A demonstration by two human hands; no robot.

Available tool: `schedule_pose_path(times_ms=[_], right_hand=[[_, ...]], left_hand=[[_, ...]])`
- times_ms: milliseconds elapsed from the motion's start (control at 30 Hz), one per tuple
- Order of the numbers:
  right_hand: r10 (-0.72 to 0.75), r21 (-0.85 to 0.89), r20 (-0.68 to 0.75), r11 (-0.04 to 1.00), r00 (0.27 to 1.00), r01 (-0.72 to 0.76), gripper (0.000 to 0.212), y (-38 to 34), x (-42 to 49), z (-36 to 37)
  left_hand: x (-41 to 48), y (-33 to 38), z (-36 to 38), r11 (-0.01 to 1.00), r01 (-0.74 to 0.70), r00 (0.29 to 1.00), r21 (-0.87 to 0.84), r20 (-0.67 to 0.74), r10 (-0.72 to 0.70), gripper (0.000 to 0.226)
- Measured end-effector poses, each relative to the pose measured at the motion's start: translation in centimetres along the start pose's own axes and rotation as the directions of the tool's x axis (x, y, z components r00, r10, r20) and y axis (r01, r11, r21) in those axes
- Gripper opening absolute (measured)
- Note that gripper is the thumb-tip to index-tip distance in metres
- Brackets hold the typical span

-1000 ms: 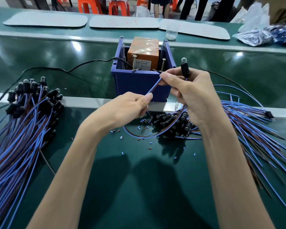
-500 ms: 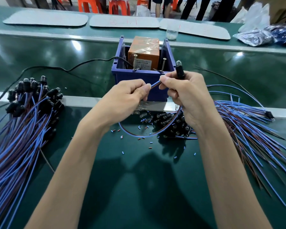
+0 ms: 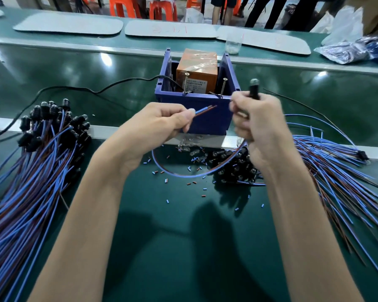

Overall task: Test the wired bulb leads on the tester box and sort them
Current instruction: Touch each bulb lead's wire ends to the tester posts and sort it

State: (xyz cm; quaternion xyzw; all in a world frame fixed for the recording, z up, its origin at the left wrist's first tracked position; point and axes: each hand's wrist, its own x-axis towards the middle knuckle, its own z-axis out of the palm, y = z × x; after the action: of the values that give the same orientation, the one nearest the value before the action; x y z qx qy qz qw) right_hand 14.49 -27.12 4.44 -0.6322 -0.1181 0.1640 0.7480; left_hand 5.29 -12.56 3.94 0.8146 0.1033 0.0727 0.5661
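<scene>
Wire ends (image 3: pixel 206 108), one blue and one brown, stuck out just past the fingers (image 3: pixel 184 116) of the left hand (image 3: pixel 159 125), which pinched the pair close to its tips. From that pinch the bulb lead (image 3: pixel 183 175) hung in a slack loop below both hands, down near the desk (image 3: pixel 172 236), and rose into the right hand (image 3: pixel 260 131). That hand's fingers (image 3: pixel 241 106) were curled round the black holder (image 3: pixel 255 94), with the bulb (image 3: pixel 254 82) standing up above them; the hand was blurred, so the exact hold could not be read. Just beyond the left fingertips stood the blue tester box (image 3: pixel 214 123), its two upright screws (image 3: pixel 186 83) above and behind the wire ends and not touched by them. The lead looked light and limp, so it would likely sag wherever unsupported. A hold close to the tips seemed best for steering each onto a screw. The holder seemed the safer place for the other hand, the glass bulb probably being fragile. A left-hand pile (image 3: pixel 31 182) of leads lay well outside the left fingers, a right-hand pile (image 3: pixel 336 171) outside the right.
</scene>
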Motion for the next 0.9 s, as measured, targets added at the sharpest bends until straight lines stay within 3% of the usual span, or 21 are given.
schedule_pose_path(times_ms=[167, 333, 900], right_hand=[[-0.011, 0.034, -0.034, 0.999, 0.999, 0.012, 0.022, 0.0, 0.0, -0.1], [0.004, -0.136, 0.049, 0.991, 0.999, 0.003, 0.011, 0.0, -0.6, 0.5], [-0.016, -0.324, 0.11, 0.945, 0.994, 0.051, 0.018, 0.2, -0.2, -0.3]], left_hand=[[0.2, -0.1, 0.0, 0.984, 0.045, 0.996, -0.171, -0.065, -0.057, 0.037], [0.5, 0.2, 1.1, 0.987, 0.062, 0.996, -0.147, -0.047, -0.07, 0.038], [0.8, 0.1, 1.0, 0.966, 0.085, 0.989, -0.245, -0.1, -0.113, 0.035]])
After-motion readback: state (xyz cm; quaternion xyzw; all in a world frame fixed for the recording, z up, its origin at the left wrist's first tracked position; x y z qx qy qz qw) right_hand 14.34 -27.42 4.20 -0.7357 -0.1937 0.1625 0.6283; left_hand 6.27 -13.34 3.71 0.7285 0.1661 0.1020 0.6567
